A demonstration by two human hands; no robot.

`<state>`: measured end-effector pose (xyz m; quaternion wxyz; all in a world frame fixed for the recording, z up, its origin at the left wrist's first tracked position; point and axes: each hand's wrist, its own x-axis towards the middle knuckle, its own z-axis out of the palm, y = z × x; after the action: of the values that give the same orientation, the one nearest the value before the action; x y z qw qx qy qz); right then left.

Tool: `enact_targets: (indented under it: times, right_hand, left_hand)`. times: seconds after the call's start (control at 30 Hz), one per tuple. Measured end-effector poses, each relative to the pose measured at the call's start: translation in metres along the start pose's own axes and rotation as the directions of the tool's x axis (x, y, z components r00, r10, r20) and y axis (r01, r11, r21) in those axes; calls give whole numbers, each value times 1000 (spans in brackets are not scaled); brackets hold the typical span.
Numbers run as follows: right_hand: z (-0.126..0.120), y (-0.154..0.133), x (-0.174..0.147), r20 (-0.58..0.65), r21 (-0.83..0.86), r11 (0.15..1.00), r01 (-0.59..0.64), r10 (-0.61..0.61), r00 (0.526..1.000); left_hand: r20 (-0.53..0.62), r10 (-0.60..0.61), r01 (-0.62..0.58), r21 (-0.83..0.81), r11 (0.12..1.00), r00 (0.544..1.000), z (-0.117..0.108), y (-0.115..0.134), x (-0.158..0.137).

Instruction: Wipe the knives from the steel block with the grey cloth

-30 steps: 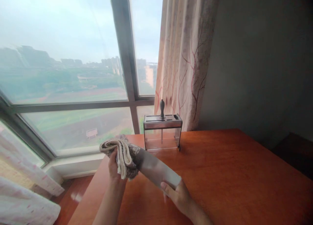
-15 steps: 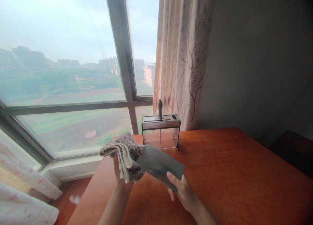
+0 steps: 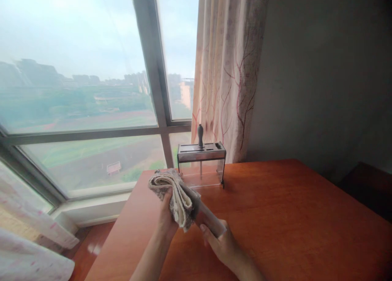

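Observation:
My left hand [image 3: 168, 220] is closed around a folded grey-and-cream towel [image 3: 180, 197], with its thumb on the near side. The towel is wrapped against a broad, flat grey metal blade, which looks like a cleaver [image 3: 212, 220]. My right hand [image 3: 226, 245] grips the cleaver's near right end, its thumb along the flat; no handle shows. The blade is tilted, seen nearly edge-on, and its far part is hidden by the towel. Both hands are above the wooden table [image 3: 290, 224].
A clear-sided knife stand [image 3: 201, 152] stands at the table's back edge, with a dark-handled, thin-rodded tool [image 3: 200, 136] upright in it. Behind are a large window [image 3: 85, 89] and a patterned curtain [image 3: 232, 69]. A dark grey wall [image 3: 318, 77] is to the right.
My left hand and the towel have moved right along the blade toward my right hand. The cleaver has turned from showing its broad face to nearly edge-on.

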<state>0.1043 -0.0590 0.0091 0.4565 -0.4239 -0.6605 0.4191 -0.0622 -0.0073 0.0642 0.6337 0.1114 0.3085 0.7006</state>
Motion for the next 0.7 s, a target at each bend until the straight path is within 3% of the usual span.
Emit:
enact_targets:
  times: [0.17,0.37,0.5,0.7]
  right_hand:
    - [-2,-4,3,8,-14,998,57,-57,998]
    - [-4,-12,1,97,-50,992,118,-113,989]
    - [-5,-10,0,110,-168,975,145,-127,986]
    - [-3,0,1,113,-446,845,295,-273,955]
  left_hand:
    - [-9,-90,90,42,995,996,9,-11,-10]
    - [-70,8,-9,-9,1000,998,11,7,-9]
    - [-103,92,-96,-37,995,990,8,22,-3]
    - [-138,184,-193,-53,980,973,0,42,9]
